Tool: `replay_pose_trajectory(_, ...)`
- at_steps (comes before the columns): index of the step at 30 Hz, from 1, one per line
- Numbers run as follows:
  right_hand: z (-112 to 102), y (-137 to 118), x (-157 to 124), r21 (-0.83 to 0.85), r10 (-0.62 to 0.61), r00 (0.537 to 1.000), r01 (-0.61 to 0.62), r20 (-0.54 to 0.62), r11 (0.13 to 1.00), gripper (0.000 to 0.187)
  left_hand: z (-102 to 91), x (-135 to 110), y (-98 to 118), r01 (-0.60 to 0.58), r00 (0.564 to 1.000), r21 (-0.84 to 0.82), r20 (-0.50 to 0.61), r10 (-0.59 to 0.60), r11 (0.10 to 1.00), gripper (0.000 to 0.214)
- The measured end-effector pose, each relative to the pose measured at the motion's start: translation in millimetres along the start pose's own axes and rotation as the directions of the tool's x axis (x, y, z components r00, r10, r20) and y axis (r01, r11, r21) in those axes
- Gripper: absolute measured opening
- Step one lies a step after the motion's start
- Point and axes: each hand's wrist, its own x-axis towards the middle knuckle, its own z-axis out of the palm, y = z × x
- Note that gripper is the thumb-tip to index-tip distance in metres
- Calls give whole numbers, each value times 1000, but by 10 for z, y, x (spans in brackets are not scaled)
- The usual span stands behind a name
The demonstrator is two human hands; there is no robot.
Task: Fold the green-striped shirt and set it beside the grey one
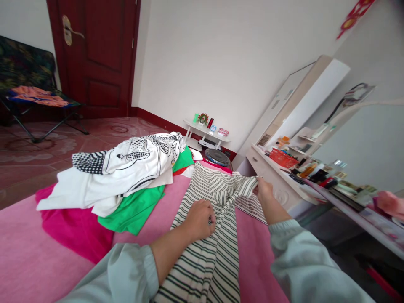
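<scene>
A cream shirt with dark stripes (202,261) lies stretched lengthwise on the pink bed cover (255,261). My right hand (264,188) is closed on a bunched part of the shirt at its right side, lifting that part a little. My left hand (200,218) rests over the shirt's middle, fingers curled in on a fold; the fingertips are partly hidden. One striped part lies flat under my right wrist. To the left is a loose heap: a white patterned garment (135,168) on top, with a green garment (139,212) and a magenta garment (75,231) beneath.
A dressing table (280,172) with a red basket (283,158) and several bottles stands close on the right. Beyond the bed are a low white shelf (206,131) and a round dark lid-like object (217,156). A folding chair (28,71) stands near the red door (101,54).
</scene>
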Motion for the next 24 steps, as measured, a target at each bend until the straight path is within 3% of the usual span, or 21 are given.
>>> replay_pose_trajectory(2, 263, -123, 70, 56, 48, 998, -51, 48, 997, 4, 14, 8, -4, -13, 1000, -24, -9, 13, 1000, 10)
replay_pose_trajectory(5, 705, -165, 19, 127, 73, 967, -107, 246, 986, 3, 19, 10, -23, -29, 999, -72, -26, 27, 997, 11)
replay_pose_trajectory(9, 1130, 168, -313, 133, 100, 879, -181, 467, 975, 13, 3, 5, -50, -28, 999, -128, -40, 23, 991, 11)
replay_pose_trajectory(12, 1197, 491, -562, 130, 85, 854, -176, 513, 976, 24, -8, 5, -69, -10, 999, -139, -36, 6, 990, 8)
replay_pose_trajectory(15, 1035, 603, -712, 164, 53, 853, -161, 520, 973, 30, -21, 7, -83, 3, 1000, -129, -26, -6, 992, 8)
replay_pose_trajectory(19, 546, 460, -994, 125, -49, 851, -19, 523, 992, 36, -51, 8, -84, 20, 1000, -118, 10, -19, 993, 10)
replay_pose_trajectory(22, 81, 329, -1450, 79, -176, 812, 159, 556, 984, 33, -70, 6, -88, 40, 998, -132, 48, -34, 991, 11)
replay_pose_trajectory(24, -232, 269, -1848, 28, -191, 759, 222, 622, 975, 25, -70, 3, -102, 42, 997, -148, 67, -32, 988, 11)
